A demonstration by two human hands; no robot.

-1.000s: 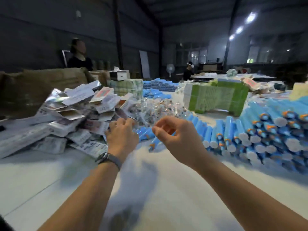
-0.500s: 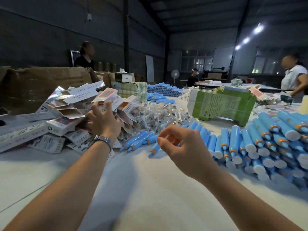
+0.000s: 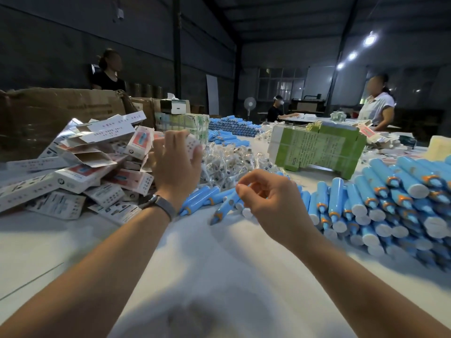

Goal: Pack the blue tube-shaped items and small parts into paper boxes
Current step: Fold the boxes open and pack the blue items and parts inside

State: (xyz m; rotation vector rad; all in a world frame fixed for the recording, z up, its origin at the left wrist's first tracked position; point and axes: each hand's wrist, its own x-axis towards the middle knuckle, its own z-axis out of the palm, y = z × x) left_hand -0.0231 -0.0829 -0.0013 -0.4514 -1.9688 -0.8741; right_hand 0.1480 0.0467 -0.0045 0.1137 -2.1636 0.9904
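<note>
L hand point(image 3: 174, 164) moved up, now grips paper box point(image 3: 192, 145) | R hand point(image 3: 271, 198) curled, holds nothing | box contents unseen

Tubes point(image 3: 371, 191) at right: smooth blue plastic, slight sheen, orange collars and matt white caps. Boxes point(image 3: 80, 176) heaped at left: thin printed card, white, faintly glossy, flaps bent. Between them, small parts point(image 3: 229, 162) in clear crinkly film that catches the light. Table point(image 3: 219, 264): pale, smooth, matt. Carton point(image 3: 56, 113) behind the boxes: brown corrugated board, dull and creased. Green stack point(image 3: 317, 150): printed paper, matt. Wristband point(image 3: 161, 203): dark, slightly shiny.
</note>
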